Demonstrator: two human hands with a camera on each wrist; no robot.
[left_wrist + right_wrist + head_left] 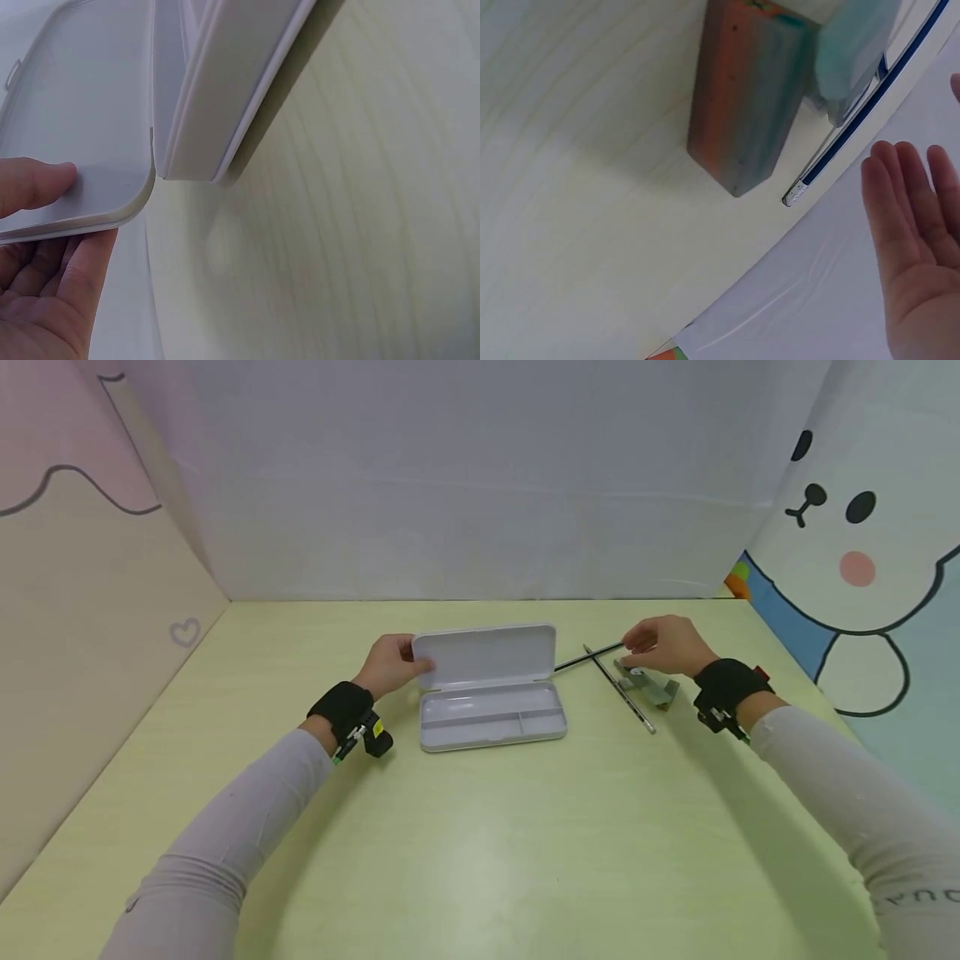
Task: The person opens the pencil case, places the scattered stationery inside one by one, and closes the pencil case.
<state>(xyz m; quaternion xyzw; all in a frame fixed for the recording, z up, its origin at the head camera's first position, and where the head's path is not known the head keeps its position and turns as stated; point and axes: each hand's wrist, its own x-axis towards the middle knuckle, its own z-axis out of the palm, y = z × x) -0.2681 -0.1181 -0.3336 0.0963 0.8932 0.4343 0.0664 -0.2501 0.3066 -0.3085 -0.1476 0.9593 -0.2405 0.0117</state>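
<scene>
Left hand [393, 662] pinches case [472, 735] lid [491, 657] at lid's 9 o'clock. Right hand [663, 643], fingers extended, just beside crossed pencils [594, 656], case's 3 o'clock.

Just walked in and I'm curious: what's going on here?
A person's left hand pinches the raised lid of an open pencil case on the table. Their right hand, holding nothing, is near the end of one of two crossed pencils. Both lie outside the case.

Left grip [390, 662] pinched, right grip [667, 644] loose
</scene>
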